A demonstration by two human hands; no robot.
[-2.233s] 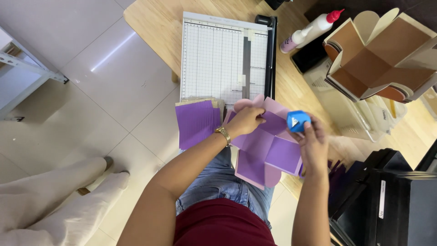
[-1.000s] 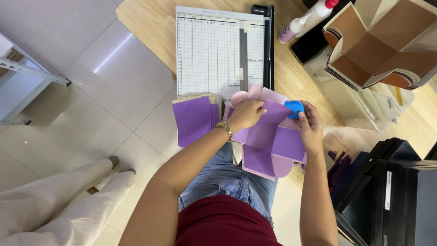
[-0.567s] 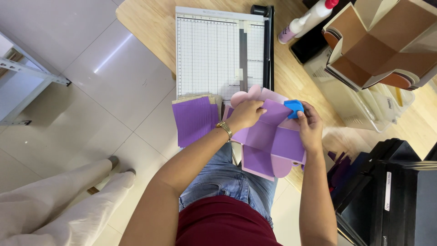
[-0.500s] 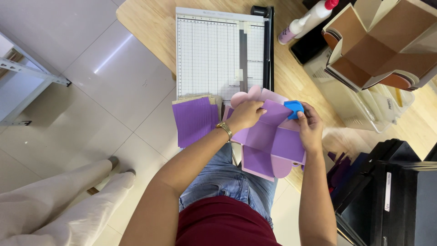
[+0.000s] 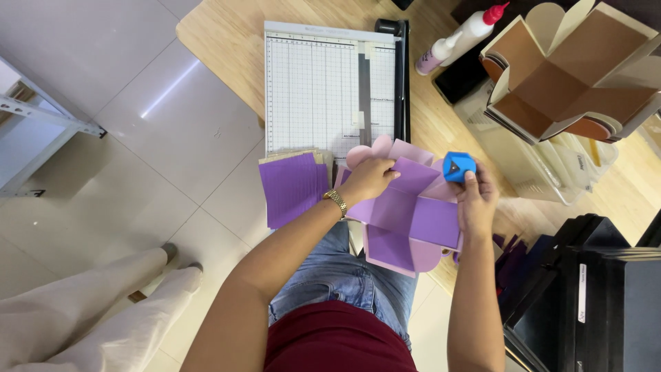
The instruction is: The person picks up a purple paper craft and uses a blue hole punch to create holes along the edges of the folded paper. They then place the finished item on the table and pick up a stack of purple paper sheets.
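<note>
Both forearms extend forward from the torso. The left hand [image 5: 368, 180] lies palm-down with fingers curled. The right hand [image 5: 475, 200] is raised slightly, fingertips pinched together.
</note>
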